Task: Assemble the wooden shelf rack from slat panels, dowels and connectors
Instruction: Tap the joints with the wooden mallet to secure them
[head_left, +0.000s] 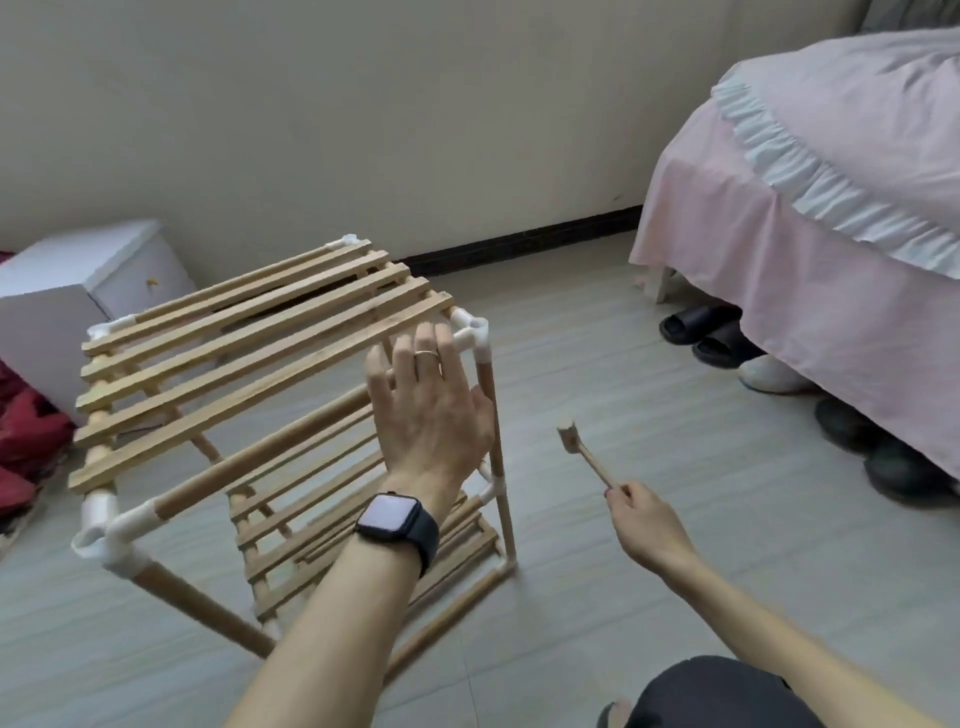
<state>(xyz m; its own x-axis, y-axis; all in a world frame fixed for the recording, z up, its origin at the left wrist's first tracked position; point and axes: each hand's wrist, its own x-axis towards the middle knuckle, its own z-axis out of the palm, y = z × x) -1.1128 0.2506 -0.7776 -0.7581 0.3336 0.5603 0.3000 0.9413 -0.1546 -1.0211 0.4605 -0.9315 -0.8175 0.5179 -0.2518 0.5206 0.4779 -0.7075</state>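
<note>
The wooden shelf rack (260, 455) stands on the tiled floor (649, 597). The left hand (431, 410) is raised at its near right corner, fingers (402, 358) straight and fanned apart, gripping nothing. From where I stand I can't tell whether they touch the wood. Just past the fingertips runs the front edge of the top slat panel (249, 343). Beside the index fingertip sits a white corner connector (472, 332), and an upright dowel (507, 530) drops from it along the thumb side. A lower slat panel (260, 530) lies below the wrist, which wears a smartwatch (392, 519). The right hand (644, 519) is off to the thumb side of the left, apart from the rack. Its fingers are curled round the handle end of a small wooden mallet (584, 453), with the head pointing up. Beyond its knuckles a pink-covered bed (779, 260) has slippers (696, 327) under it.
</note>
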